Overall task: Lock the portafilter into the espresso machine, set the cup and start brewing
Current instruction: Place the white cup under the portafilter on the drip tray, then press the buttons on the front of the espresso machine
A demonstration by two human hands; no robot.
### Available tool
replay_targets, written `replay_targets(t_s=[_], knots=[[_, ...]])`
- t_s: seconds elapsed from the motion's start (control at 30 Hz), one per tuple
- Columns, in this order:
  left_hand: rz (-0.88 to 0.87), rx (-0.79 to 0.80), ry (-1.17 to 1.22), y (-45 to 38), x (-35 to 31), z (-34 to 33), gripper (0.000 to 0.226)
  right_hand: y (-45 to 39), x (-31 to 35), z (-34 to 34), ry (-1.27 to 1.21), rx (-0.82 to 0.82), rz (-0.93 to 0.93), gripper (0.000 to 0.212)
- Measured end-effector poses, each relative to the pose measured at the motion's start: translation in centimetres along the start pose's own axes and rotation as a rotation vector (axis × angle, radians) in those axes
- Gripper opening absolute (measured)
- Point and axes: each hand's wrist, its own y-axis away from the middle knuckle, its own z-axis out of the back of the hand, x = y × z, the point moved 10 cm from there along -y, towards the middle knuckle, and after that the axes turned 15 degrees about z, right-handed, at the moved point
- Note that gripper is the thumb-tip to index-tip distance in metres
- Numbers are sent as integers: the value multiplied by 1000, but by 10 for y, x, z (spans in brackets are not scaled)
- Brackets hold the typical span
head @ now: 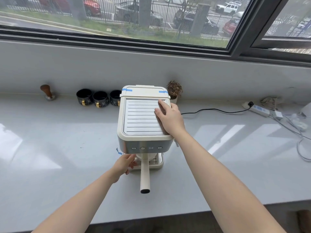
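The cream and steel espresso machine (141,118) stands in the middle of the grey counter. The portafilter (145,175) sits under its front panel, with the cream, black-tipped handle pointing straight toward me. My right hand (168,118) lies flat on the right side of the machine's ribbed top and holds nothing. My left hand (125,163) reaches under the machine's front left corner, beside the portafilter head and the drip tray (158,163); its fingertips are hidden there. Three black cups (100,98) with gold handles stand in a row at the back left.
A wood-handled tamper (48,93) stands at the far back left. A small potted plant (174,90) is behind the machine. A black cable (215,110) runs right to a power strip (258,109) with more loose cables. The counter's front edge (168,216) is near me.
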Motion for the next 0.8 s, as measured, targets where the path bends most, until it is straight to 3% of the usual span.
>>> replay_targets(t_s=[0.27, 0.37, 0.47, 0.53, 0.63, 0.8], knots=[[-27, -285, -234, 1, -7, 23, 38, -1, -3, 1, -18, -20, -2, 49], [-82, -469, -52, 21, -11, 55, 30, 3, -3, 7, -77, -90, 1, 43], [-350, -568, 208, 60, -38, 85, 36, 13, 0, 20, -105, -188, 41, 29], [-584, -498, 205, 89, -69, 88, 44, 25, 0, 17, -211, -193, 67, 25], [-809, -339, -14, 116, -103, 66, 52, 53, 5, 10, -262, -184, 176, 35], [-971, -432, -350, 115, -99, 46, 96, 96, 11, -3, -243, -239, 343, 62]])
